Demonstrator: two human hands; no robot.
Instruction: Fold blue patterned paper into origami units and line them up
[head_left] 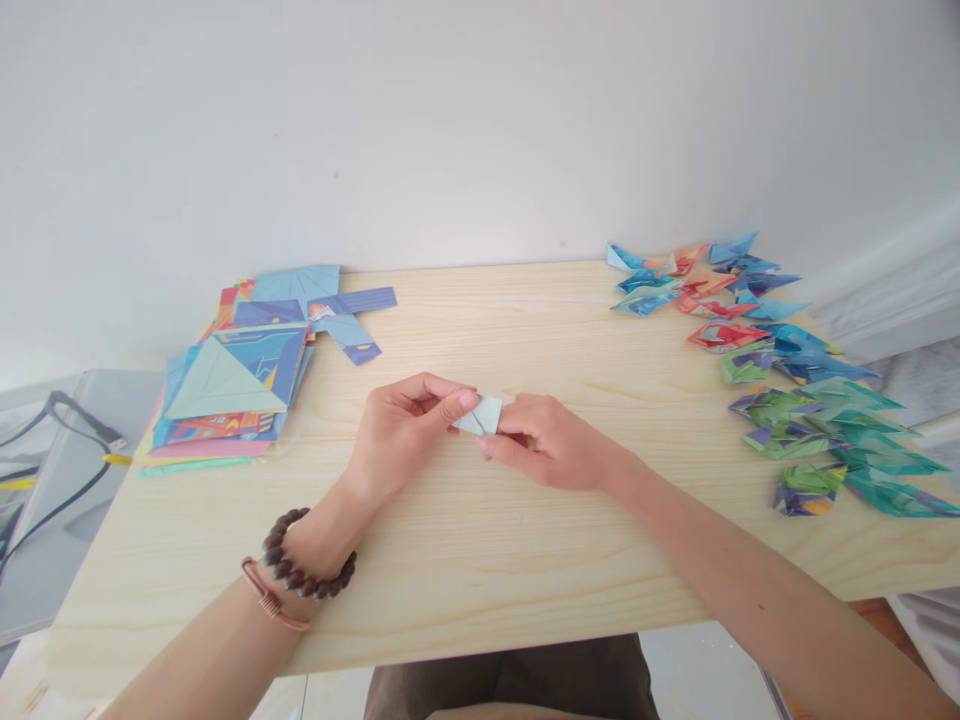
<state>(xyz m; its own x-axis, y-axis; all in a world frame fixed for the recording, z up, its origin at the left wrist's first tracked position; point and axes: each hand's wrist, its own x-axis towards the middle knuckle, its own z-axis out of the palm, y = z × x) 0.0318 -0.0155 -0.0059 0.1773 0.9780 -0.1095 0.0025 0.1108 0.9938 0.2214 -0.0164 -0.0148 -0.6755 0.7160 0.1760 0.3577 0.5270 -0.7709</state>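
Note:
A small folded piece of pale green paper (486, 413) is held between my two hands above the middle of the table. The thumb and fingers of my left hand (409, 425) pinch its left end. On the other side, my right hand (551, 440) is closed on the right edge, its thumb at the lower corner. A dark crease line runs across the face of the paper. The fingers cover its ends. My left wrist carries a dark bead bracelet (289, 565) and a thin cord band.
A stack of colourful paper sheets (232, 375) lies at the table's left, with paper strips (360, 300) behind it. Several folded paper boats (787, 350) line the right side. The wooden table (465, 570) meets a white wall. Black cables (82, 430) sit beyond the left edge.

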